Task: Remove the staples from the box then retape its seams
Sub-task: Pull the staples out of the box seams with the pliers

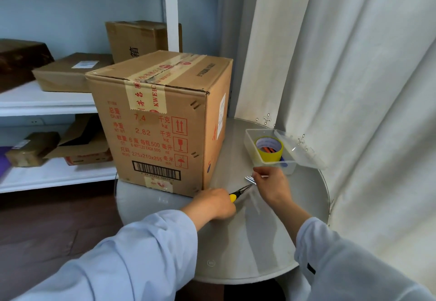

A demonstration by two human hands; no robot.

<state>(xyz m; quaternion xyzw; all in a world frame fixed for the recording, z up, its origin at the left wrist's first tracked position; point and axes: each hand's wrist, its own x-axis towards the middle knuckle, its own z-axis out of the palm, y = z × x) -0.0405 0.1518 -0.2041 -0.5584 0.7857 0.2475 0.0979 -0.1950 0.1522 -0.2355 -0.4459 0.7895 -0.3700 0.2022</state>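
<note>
A brown cardboard box [155, 121] with red print stands on the round grey table [236, 241]. Staples [195, 105] show along its right front edge, more staples [194, 154] lower down. Old tape runs over its top seam. My left hand [215, 203] grips yellow-handled pliers [239, 193] just right of the box's lower corner, jaws pointing right. My right hand [271, 186] pinches at small metal staples [249, 179] lying on the table by the plier tips. A roll of yellow tape [269, 149] sits in a clear plastic tub [266, 159].
White curtains [342, 88] hang close behind and to the right of the table. White shelves [47, 105] on the left carry several other cardboard boxes. The tub's lid [299, 150] lies open toward the curtain. Dark wooden floor lies below left.
</note>
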